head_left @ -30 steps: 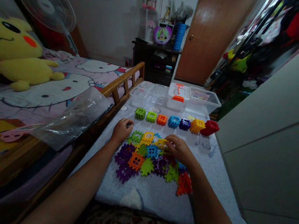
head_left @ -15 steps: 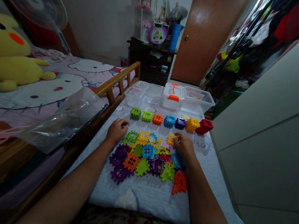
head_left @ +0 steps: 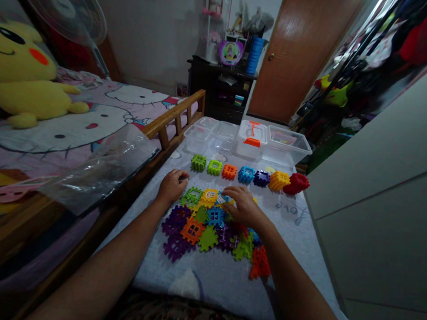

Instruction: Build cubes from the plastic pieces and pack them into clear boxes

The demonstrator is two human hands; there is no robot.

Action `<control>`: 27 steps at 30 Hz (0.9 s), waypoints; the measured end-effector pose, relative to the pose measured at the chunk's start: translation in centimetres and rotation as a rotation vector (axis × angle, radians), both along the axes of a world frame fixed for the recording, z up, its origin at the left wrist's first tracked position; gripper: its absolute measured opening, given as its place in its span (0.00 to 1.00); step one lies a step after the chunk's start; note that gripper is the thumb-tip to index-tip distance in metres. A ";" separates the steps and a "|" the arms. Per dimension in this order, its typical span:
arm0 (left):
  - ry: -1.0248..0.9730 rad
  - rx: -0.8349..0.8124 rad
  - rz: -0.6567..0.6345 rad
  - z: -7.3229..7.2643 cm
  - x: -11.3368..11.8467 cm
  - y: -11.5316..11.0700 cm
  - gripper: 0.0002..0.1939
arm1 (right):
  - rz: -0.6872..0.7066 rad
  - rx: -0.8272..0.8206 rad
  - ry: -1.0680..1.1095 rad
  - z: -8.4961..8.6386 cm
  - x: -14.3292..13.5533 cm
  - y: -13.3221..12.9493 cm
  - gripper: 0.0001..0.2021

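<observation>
Loose interlocking plastic tiles lie in a flat, overlapping pile on the cloth-covered surface. Among them are an orange tile point(head_left: 192, 230), a blue tile point(head_left: 215, 216), a purple tile point(head_left: 177, 247) and a yellow tile point(head_left: 210, 197). My right hand point(head_left: 246, 206) reaches over the pile's far side, thumb and fingers apart, beside a partly covered blue tile point(head_left: 221, 199). It hides several tiles beneath it. My left hand point(head_left: 172, 185) rests at the upper left of the pile, near a green tile point(head_left: 192, 196). Its fingers are loosely bent, with a dark gap and no tile visible in them.
Behind the pile runs a row of tile stacks sorted by colour, from a green stack point(head_left: 198, 163) to a red stack point(head_left: 297, 183). Farther back stand clear plastic boxes point(head_left: 288, 143) and a lidded box point(head_left: 252, 141). A wooden bed rail point(head_left: 174, 113) borders the left side.
My right hand has moved left across the pile, away from the yellow tile it was touching at the right. My left hand stays in about the same place. The view has shifted slightly.
</observation>
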State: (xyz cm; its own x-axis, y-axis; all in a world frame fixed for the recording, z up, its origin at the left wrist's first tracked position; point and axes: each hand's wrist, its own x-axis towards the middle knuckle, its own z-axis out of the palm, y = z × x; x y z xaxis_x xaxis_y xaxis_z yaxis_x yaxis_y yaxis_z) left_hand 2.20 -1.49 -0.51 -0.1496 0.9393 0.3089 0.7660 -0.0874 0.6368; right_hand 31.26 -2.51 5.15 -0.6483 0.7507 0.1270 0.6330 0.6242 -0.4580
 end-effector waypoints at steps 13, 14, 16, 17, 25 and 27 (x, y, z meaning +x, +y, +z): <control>-0.015 -0.001 -0.006 0.0 -0.1 0.1 0.10 | 0.045 -0.031 -0.140 0.5 -3.5 -0.4 0.11; -0.015 -0.001 -0.003 0.0 -0.1 0.1 0.10 | 0.055 -0.035 -0.114 0.4 -3.2 -0.5 0.10; -0.016 -0.002 0.003 0.0 -0.1 0.1 0.10 | 0.071 -0.052 -0.044 0.3 -2.7 -0.6 0.09; -0.018 -0.004 0.004 0.0 -0.1 0.1 0.10 | 0.071 -0.063 0.003 0.3 -2.5 -0.7 0.09; -0.033 -0.016 0.004 0.0 0.0 0.0 0.11 | -0.268 -0.198 0.459 0.0 1.6 0.2 0.10; -0.027 -0.017 0.003 0.0 0.0 0.0 0.11 | -0.449 -0.206 0.591 -0.2 3.3 0.6 0.12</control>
